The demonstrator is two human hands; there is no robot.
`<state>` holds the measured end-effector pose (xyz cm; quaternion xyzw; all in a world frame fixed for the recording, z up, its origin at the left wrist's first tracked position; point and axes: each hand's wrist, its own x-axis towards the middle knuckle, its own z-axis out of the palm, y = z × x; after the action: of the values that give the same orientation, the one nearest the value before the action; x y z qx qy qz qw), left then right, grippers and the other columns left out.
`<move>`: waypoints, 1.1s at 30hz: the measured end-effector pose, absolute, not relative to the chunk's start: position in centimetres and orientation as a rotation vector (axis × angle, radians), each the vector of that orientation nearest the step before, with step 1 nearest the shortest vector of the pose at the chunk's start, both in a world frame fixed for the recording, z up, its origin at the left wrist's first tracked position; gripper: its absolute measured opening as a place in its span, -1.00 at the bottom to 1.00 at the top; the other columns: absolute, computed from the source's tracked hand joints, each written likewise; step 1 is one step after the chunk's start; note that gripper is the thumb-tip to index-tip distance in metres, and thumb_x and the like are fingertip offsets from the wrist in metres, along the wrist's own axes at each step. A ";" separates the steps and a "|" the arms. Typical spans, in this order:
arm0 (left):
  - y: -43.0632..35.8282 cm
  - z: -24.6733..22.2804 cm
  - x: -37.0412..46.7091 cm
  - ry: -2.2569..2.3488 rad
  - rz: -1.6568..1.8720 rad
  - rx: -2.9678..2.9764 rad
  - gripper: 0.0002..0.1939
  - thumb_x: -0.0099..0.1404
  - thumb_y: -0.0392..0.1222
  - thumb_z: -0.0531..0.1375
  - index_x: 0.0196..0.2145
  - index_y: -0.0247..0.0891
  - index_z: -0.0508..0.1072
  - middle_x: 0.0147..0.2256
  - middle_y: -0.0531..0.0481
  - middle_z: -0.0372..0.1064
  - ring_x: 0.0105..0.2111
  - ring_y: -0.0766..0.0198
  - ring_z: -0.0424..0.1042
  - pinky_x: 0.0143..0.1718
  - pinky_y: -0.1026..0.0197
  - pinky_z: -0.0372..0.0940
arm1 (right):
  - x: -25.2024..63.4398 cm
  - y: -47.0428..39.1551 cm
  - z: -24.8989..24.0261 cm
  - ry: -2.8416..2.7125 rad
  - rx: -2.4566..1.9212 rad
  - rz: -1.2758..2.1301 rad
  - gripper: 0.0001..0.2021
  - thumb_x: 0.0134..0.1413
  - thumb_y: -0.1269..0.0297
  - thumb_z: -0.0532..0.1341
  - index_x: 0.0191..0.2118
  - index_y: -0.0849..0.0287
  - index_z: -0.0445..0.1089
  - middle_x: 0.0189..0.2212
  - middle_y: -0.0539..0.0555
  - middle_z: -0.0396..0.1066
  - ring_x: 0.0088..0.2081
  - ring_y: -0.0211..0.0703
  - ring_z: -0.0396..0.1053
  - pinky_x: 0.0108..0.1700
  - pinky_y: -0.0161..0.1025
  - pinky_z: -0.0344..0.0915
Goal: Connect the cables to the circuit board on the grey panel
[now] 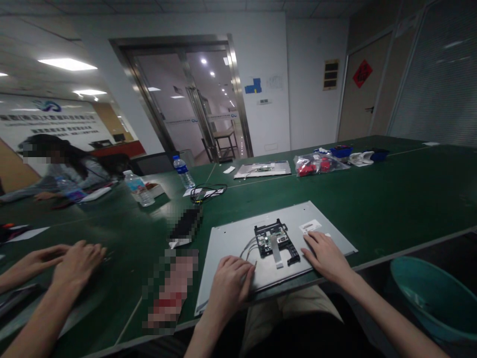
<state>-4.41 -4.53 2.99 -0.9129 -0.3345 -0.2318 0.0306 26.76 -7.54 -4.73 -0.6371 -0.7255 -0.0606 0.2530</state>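
Note:
A flat silver metal panel (231, 238), like the back of a display, lies in front of me near the table's edge. A black plastic frame (270, 228) with a small circuit board (267, 243) and a pale flat ribbon cable (277, 252) sits on its middle. Thin cables (249, 244) run left from the board to the fingertips of my left hand (231, 279). Those fingers are curled and pinched on a cable end, partly hidden. Over the panel's right side, by a white label (310, 226), my right hand (327, 254) rests with fingers apart.
Another person's hands (74, 263) are at the left; a further person (67, 164) sits beyond. Bottles (182, 171), a coiled black cable (206, 194), a second panel (263, 170) and a bag with red items (316, 164) stand farther back. A teal bin (428, 293) is at right.

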 end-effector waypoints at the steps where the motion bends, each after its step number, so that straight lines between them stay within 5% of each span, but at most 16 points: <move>1: -4.5 3.0 -4.5 -1.023 -0.698 -2.827 -0.76 0.41 -0.23 0.06 -0.31 -0.18 0.52 -0.30 -0.01 0.54 -0.25 0.14 0.45 -0.07 -0.02 0.21 | 26.7 -7.5 -4.7 -1.974 -1.732 -0.165 -0.61 0.33 0.07 0.03 0.12 0.16 0.32 0.07 0.25 0.35 0.10 0.10 0.27 0.10 -0.02 0.20; 24: -3.6 0.4 -4.0 -1.107 -0.447 -2.814 -0.66 0.43 -0.20 0.05 0.12 -0.17 0.36 0.14 -0.14 0.33 0.14 0.01 0.29 0.14 -0.11 0.18 | 26.7 -7.4 -4.9 -1.975 -1.738 -0.171 -0.60 0.34 0.07 0.03 0.13 0.17 0.32 0.07 0.25 0.34 0.10 0.12 0.26 0.11 0.02 0.19; 33: -3.5 0.0 -4.1 -1.108 -0.467 -2.790 -0.65 0.43 -0.19 0.04 0.13 -0.17 0.37 0.10 -0.12 0.37 0.13 0.03 0.31 0.18 -0.13 0.14 | 26.8 -7.4 -5.1 -1.964 -1.735 -0.176 -0.60 0.33 0.07 0.04 0.12 0.17 0.34 0.06 0.26 0.35 0.10 0.12 0.27 0.10 0.02 0.20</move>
<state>-4.08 -3.47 0.01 -0.9172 -0.3641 -0.1533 0.0518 26.81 -7.40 -5.05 -0.6389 -0.7231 -0.0647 0.2545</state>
